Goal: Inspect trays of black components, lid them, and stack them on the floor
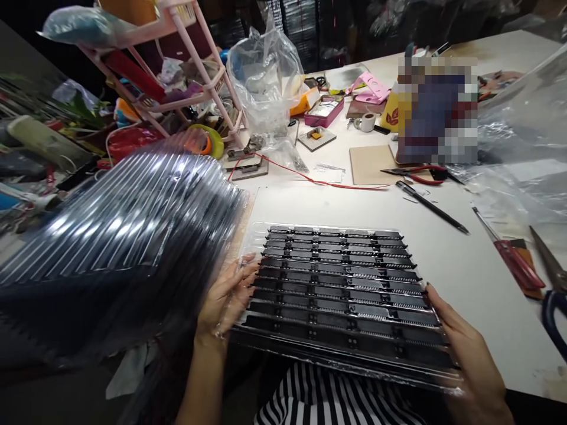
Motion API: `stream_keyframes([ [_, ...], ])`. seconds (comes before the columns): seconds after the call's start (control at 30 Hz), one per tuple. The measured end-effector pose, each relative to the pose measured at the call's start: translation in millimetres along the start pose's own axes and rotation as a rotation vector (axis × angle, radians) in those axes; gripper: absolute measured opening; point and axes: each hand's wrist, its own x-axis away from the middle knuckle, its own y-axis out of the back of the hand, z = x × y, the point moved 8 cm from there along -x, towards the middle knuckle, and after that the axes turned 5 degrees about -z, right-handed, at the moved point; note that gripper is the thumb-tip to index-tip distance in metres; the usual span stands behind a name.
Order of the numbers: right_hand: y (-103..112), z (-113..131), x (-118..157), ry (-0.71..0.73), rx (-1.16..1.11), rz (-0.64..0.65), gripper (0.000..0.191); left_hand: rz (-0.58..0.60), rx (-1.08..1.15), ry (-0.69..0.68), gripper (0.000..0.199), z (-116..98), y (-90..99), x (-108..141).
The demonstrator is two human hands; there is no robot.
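A clear plastic tray [349, 289] filled with rows of black comb-like parts is held level above the front edge of the white table. My left hand [230, 295] grips its left edge, fingers seen through the clear rim. On the right edge, my right hand [465, 342] holds the tray, with the fingertips at its upper side and the rest of the fingers hidden beneath. Just left of my left hand lies a tall stack of shiny clear trays with dark contents [124, 236].
Pliers [425, 175], a black pen [432, 206], a red-handled screwdriver [509, 254] and scissors [553, 283] lie to the right. A pink shelf rack [212, 82] and a clear plastic bag [266, 82] stand behind. A red cord [310, 179] crosses the table.
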Motion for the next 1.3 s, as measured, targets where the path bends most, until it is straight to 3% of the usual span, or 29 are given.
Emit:
stream_keyframes([
  [0.17, -1, -1, -2, -0.059, -0.074, 0.087, 0.015, -0.021, 0.006, 0.002, 0.031, 1, 1.5, -4],
  [0.37, 2, -5, -5, -0.028, -0.236, 0.107, 0.02, 0.032, 0.008, -0.017, 0.038, -1, -1.3, -6],
  [0.53, -5, -9, -6, -0.016, -0.19, 0.143, 0.02, 0.093, -0.007, -0.023, 0.049, -2, -4.6, -3],
  [1.03, -25, -6, 0, 0.024, -0.172, 0.345, 0.033, 0.128, 0.005, -0.114, 0.04, -5, -4.7, -4],
  [1.3, -24, -9, -2, 0.022, -0.128, 0.337, 0.041, 0.054, 0.004, -0.09, 0.04, -5, -1.7, -5],
])
